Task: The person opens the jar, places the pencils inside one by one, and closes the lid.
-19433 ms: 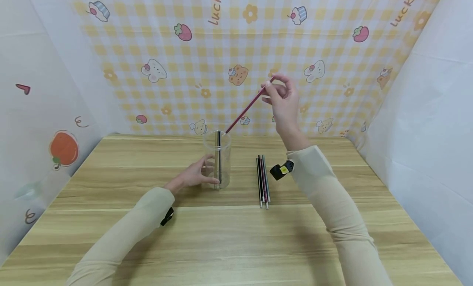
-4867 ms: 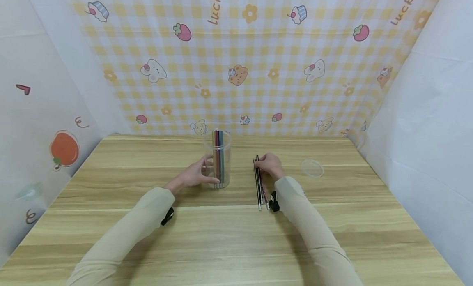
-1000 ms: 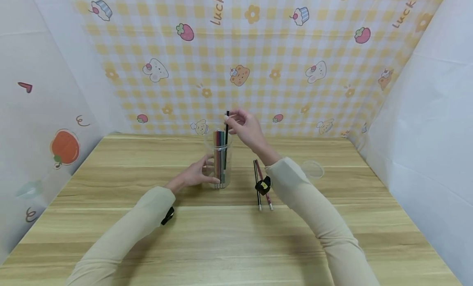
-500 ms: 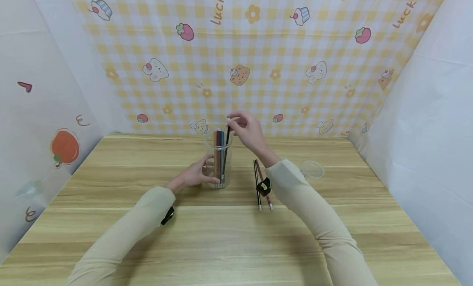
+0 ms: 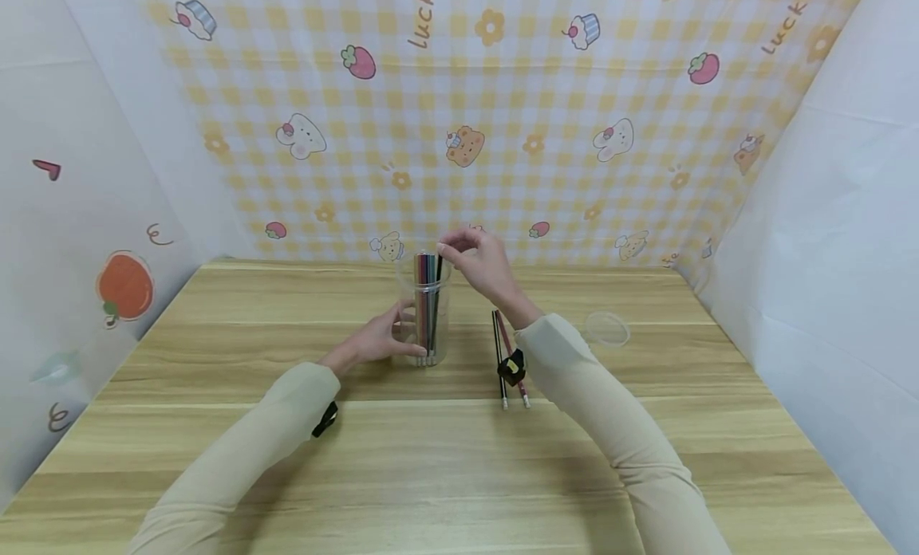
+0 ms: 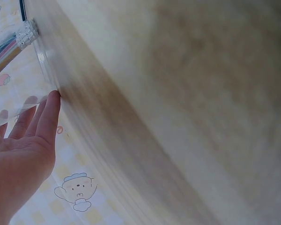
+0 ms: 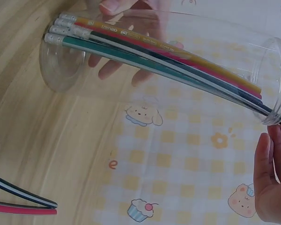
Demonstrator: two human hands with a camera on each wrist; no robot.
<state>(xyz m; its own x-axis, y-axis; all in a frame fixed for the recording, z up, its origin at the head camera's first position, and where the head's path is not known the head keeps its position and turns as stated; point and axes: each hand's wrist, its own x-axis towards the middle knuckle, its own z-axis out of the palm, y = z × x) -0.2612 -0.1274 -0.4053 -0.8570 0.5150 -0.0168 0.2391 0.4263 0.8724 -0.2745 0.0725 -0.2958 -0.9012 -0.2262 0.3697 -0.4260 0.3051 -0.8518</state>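
Observation:
A clear plastic jar point(image 5: 443, 324) stands upright on the table, holding several pencils point(image 5: 422, 308) with their eraser ends down. My left hand point(image 5: 376, 337) grips the jar low on its left side, thumb in front and fingers behind. At the rim, my right hand point(image 5: 483, 268) pinches the top of a black pencil point(image 5: 439, 272), most of whose length is inside the jar, leaning slightly right. The right wrist view shows yellow, red, dark and green pencils point(image 7: 131, 58) through the clear wall. Right of the jar lie a black pencil point(image 5: 499, 356) and a dark red pencil point(image 5: 504, 332).
A round clear lid point(image 5: 607, 329) lies flat on the wooden table point(image 5: 431, 467), right of the loose pencils. A yellow checked cloth point(image 5: 531, 100) hangs behind the table. White panels point(image 5: 826, 260) stand at both sides.
Over the last second the right hand has lowered the black pencil deeper into the jar. Compared with much earlier, more pencils are in the jar and fewer on the table. The left hand stays put.

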